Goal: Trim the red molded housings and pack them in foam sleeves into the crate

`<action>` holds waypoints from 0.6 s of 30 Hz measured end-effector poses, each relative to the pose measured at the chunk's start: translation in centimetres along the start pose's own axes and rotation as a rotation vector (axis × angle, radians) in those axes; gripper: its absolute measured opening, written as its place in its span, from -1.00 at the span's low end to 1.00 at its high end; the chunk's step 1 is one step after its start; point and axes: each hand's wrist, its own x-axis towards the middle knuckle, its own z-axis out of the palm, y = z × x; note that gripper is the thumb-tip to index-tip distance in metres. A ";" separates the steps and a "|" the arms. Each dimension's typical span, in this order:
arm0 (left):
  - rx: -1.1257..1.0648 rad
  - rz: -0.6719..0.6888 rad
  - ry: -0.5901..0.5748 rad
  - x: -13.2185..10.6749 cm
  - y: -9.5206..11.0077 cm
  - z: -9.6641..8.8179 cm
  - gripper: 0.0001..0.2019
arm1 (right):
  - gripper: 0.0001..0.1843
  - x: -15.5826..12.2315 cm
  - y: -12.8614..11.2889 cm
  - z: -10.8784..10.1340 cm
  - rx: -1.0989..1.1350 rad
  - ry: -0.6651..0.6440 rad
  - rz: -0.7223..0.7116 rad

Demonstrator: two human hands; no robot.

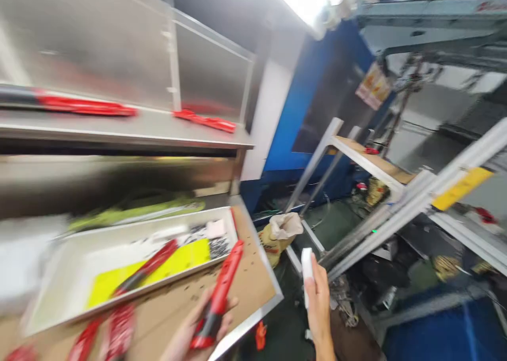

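My left hand (pixel 201 309) is closed around a long red-and-black plastic handle (pixel 224 284), held tilted above the right end of the bench. In my right hand (pixel 320 308), a thin white block (pixel 306 271) is gripped between thumb and fingers, out past the bench edge. Left of my left hand lies a white tray (pixel 75 255) with a yellow sheet (pixel 194 256), small dark bits and another red-and-black piece (pixel 148 268) across it. Wrapped red parts (pixel 121 326) rest in front of the tray. Motion blur hides finer detail.
A metal shelf (pixel 154 126) above the bench carries red pieces (pixel 206 120). The bench's metal edge (pixel 257 316) runs down on the right. Beyond stand an open sack (pixel 279 234), an aluminium-framed rack (pixel 368 160) and a blue machine (pixel 293 118). A red part (pixel 260 334) lies low beside the bench.
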 end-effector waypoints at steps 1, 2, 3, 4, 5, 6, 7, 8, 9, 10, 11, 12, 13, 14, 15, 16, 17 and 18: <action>-0.007 0.026 -0.062 -0.3 -0.2 -0.3 -0.44 | -0.43 -0.4 -2.3 2.4 0.071 -0.110 -0.087; -0.003 0.028 -0.127 -0.6 -0.3 -0.6 -0.44 | -0.45 -0.4 -4.5 4.2 0.110 -0.207 -0.179; 0.007 0.038 -0.182 -0.8 -0.4 -1.0 -0.41 | -0.47 -0.2 -6.5 5.6 0.128 -0.281 -0.283; 0.021 0.055 -0.237 -0.9 -0.5 -1.4 -0.37 | -0.48 0.3 -8.1 6.7 0.125 -0.319 -0.381; 0.033 0.077 -0.273 -0.9 -0.5 -1.9 -0.32 | -0.50 0.9 -9.4 7.6 0.113 -0.330 -0.468; 0.045 0.110 -0.295 -1.0 -0.5 -2.4 -0.27 | -0.53 1.6 -10.4 8.4 0.100 -0.318 -0.531; 0.055 0.150 -0.310 -1.0 -0.5 -2.9 -0.24 | -0.56 2.0 -11.2 9.2 0.091 -0.292 -0.569; 0.063 0.185 -0.321 -1.0 -0.4 -3.5 -0.21 | -0.58 2.3 -11.7 9.8 0.090 -0.269 -0.593; 0.067 0.215 -0.322 -1.0 -0.3 -4.0 -0.20 | -0.59 2.2 -12.1 10.2 0.098 -0.268 -0.624; 0.069 0.241 -0.311 -1.0 -0.1 -4.5 -0.19 | -0.58 2.0 -12.5 10.5 0.115 -0.298 -0.669; 0.072 0.260 -0.294 -1.0 0.0 -4.9 -0.17 | -0.57 1.6 -12.7 10.7 0.136 -0.352 -0.729; 0.078 0.275 -0.279 -0.9 0.2 -5.2 -0.17 | -0.56 1.3 -12.9 10.9 0.157 -0.410 -0.793; 0.086 0.286 -0.269 -0.9 0.4 -5.5 -0.18 | -0.56 1.2 -13.1 11.0 0.168 -0.451 -0.839; 0.103 0.292 -0.268 -0.7 0.6 -5.8 -0.19 | -0.56 1.1 -13.3 11.1 0.167 -0.465 -0.855; 0.120 0.298 -0.273 -0.6 0.8 -6.0 -0.20 | -0.56 1.2 -13.4 11.3 0.153 -0.442 -0.837; 0.140 0.302 -0.286 -0.4 0.9 -6.1 -0.21 | -0.57 1.4 -13.6 11.5 0.136 -0.401 -0.805; 0.157 0.310 -0.292 -0.1 1.0 -6.3 -0.19 | -0.57 1.6 -13.8 11.7 0.121 -0.371 -0.779; 0.170 0.324 -0.283 0.2 1.1 -6.4 -0.16 | -0.57 1.8 -13.9 11.8 0.117 -0.376 -0.778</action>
